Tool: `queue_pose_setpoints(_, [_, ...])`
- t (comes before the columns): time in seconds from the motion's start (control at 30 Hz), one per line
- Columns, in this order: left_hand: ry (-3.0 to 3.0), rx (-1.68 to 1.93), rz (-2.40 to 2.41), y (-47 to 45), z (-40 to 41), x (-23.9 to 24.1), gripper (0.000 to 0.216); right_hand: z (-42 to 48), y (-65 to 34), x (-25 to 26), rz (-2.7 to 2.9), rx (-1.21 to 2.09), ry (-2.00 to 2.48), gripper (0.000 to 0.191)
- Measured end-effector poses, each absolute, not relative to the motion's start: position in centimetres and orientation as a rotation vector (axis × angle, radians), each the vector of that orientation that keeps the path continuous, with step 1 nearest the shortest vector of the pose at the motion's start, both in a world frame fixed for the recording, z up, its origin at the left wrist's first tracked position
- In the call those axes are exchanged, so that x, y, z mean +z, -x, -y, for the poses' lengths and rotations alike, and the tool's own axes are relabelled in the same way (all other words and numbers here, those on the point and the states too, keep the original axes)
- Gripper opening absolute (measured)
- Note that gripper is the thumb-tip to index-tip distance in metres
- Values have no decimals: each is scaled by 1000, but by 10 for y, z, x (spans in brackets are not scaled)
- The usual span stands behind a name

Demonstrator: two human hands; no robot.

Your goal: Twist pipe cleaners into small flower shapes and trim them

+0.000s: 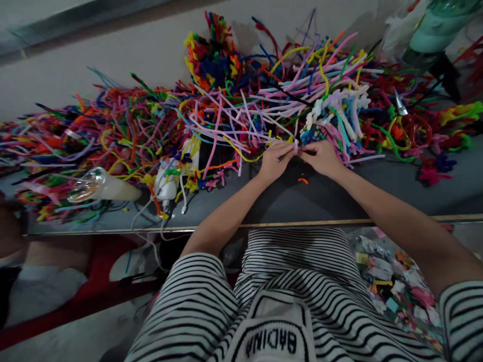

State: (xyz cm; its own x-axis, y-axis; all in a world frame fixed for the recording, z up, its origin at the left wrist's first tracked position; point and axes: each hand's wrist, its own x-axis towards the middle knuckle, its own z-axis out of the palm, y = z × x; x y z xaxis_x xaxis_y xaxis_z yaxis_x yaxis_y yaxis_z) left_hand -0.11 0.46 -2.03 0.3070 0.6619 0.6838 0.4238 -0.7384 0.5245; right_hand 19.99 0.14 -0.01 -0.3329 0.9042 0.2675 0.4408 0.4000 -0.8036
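Note:
My left hand and my right hand meet over the dark table, fingertips pinched together. Between them they grip a small pale lilac pipe cleaner, bent upright; its exact shape is too small to tell. Just beyond my fingers lies a heap of long pink and lilac pipe cleaners. Close by my right hand is a bundle of white, teal and pink pipe cleaner pieces. A short orange scrap rests on the table below my hands.
Scissors lie among pipe cleaners at the right. A clear plastic cup is on its side at the left, near a white charger-like device with cables. A green-topped container stands back right. Another person's leg shows at far left.

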Motion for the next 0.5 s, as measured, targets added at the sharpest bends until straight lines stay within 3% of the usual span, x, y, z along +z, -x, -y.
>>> queue_pose_setpoints(0.13, [-2632, 1388, -1107, 5, -9, -25, 31, -1, -198, -1, 1951, 785, 1140, 30])
queue_pose_setpoints(0.37, [-2834, 964, -1375, -2, -1, -25, 38, 5, -195, 2, 1988, 716, 1162, 35])
queue_pose_setpoints(0.5, [-2832, 997, -1329, -1, -4, -27, 39, 3, -196, 0, 1948, 729, 1168, 34])
